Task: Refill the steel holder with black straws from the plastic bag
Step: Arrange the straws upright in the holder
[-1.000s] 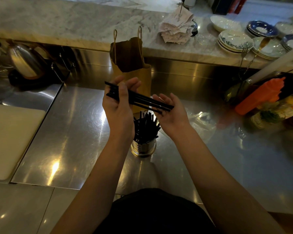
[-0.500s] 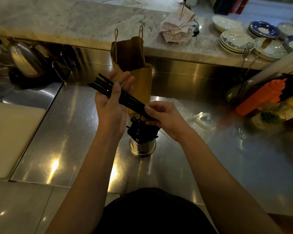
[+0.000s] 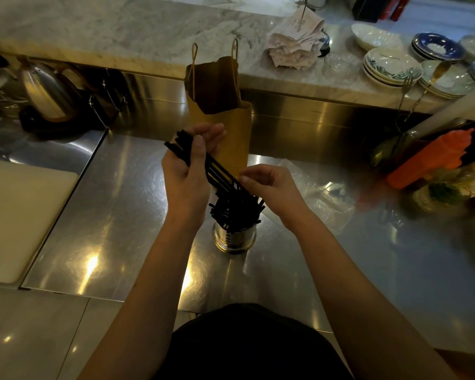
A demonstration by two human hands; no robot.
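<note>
The step in hand is loading: a handful of straws is being fed down into the holder, and it is not yet released.

The left hand (image 3: 187, 182) is clamped on the bundle of black straws (image 3: 217, 171) near its upper end, with the thumb laid across the front and the fingers behind. From that grip the bundle slopes down and to the right, its top ends sticking out above the thumb. Its lower ends reach just over the mouth of the steel holder (image 3: 235, 239). The holder stands upright on the steel counter (image 3: 121, 215), below and between the 2 hands, and is already crowded with straws that splay out at loose angles.

The right hand (image 3: 272, 190) has its fingers curled, and thumb and fingertips appear to pinch the bundle's lower ends, steering them.

The next move likely calls for tipping the bundle more upright, finding a gap among the standing straws, then loosening both grips so it slides in.

The plastic bag (image 3: 324, 198) lies flat and crumpled on the counter, just right of the holder.
</note>
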